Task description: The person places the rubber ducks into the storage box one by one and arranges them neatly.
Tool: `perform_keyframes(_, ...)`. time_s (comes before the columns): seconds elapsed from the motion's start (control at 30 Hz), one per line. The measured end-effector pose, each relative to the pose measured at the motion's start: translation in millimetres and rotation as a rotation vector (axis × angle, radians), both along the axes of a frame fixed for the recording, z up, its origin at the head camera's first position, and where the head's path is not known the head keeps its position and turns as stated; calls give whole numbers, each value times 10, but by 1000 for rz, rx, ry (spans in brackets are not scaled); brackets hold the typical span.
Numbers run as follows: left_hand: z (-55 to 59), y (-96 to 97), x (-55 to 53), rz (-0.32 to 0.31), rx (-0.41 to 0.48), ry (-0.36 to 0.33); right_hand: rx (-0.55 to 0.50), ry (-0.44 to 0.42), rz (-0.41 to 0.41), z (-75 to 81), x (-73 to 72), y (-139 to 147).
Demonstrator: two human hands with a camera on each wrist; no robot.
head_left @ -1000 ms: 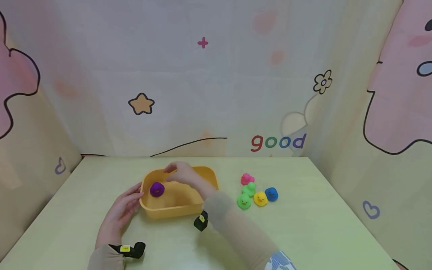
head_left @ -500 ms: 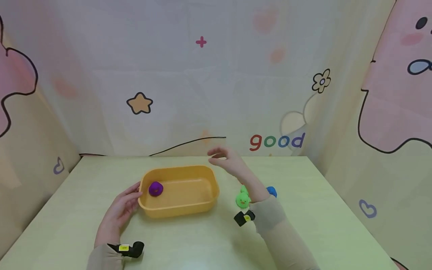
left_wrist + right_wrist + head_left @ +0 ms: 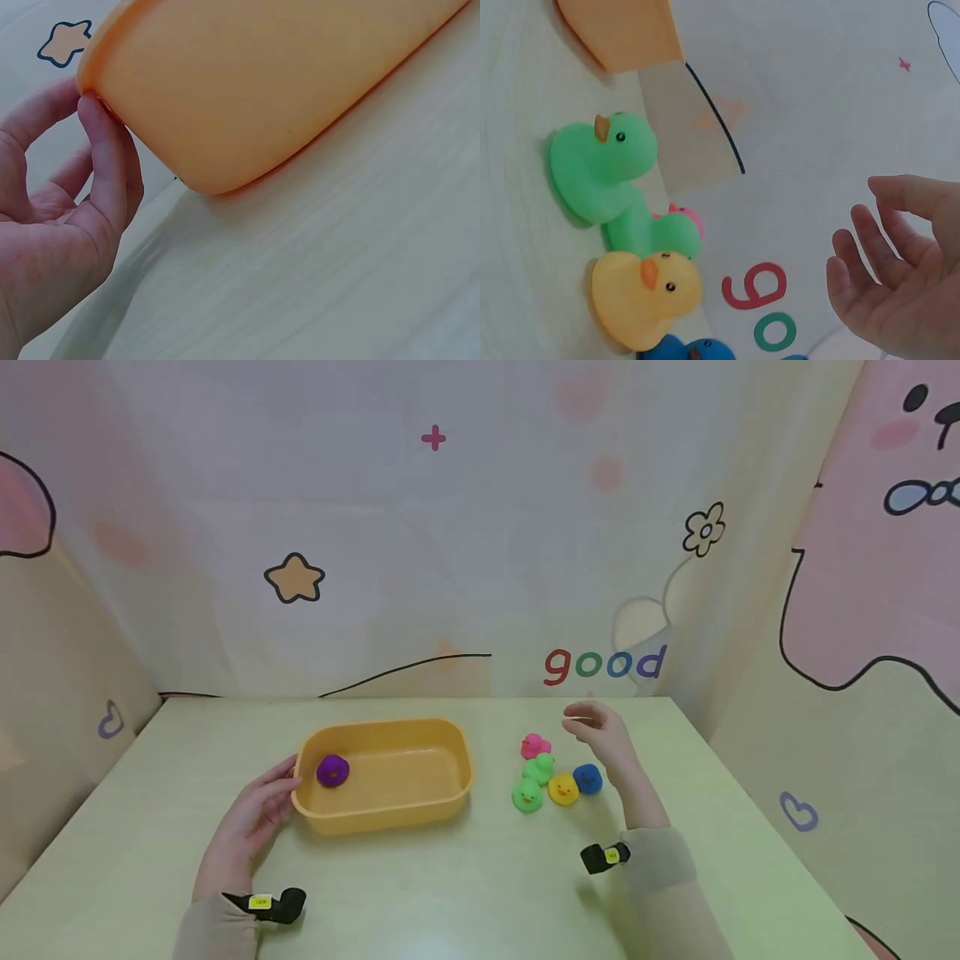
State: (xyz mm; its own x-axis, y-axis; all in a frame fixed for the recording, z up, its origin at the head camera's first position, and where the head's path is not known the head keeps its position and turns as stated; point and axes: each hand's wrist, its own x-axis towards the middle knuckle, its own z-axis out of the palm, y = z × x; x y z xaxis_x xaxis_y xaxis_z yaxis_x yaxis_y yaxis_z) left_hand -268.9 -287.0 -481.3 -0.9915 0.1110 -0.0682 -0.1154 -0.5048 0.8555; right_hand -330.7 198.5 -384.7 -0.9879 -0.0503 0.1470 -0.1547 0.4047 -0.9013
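A yellow plastic basin [image 3: 382, 817] stands at the left of the table with a purple toy duck [image 3: 333, 771] inside its left end. My left hand [image 3: 251, 818] pinches the basin's left rim; the left wrist view shows the thumb and a finger [image 3: 107, 154] at the rim's edge. My right hand [image 3: 606, 742] holds nothing, its fingers loosely bent, in the air behind and right of several rubber ducks. Those are a pink duck [image 3: 534, 746], two green ducks [image 3: 527, 795], a yellow duck [image 3: 563, 789] and a blue duck [image 3: 588, 779].
The pale table [image 3: 480, 893] ends at a printed cloth backdrop [image 3: 375, 527], with further cloth on both sides. The ducks sit close together, right of the basin.
My right hand has moved from over the basin, up and rightward, to beyond the duck group. The left hand stays at the basin's rim. The head view has shifted slightly.
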Motion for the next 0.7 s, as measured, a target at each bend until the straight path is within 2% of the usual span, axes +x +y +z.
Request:
perform_keyframes(0.3, 8, -10, -20, -1, -2, 2, -62, -164, -105, -279, 8, 274)
perform_keyframes(0.53, 15, -5, -22, -6, -15, 2, -45, -265, -96, -442, 47, 380)
perform_keyframes(0.7, 19, -11, -24, -13, 17, -1, -75, -309, -53, -506, 71, 444)
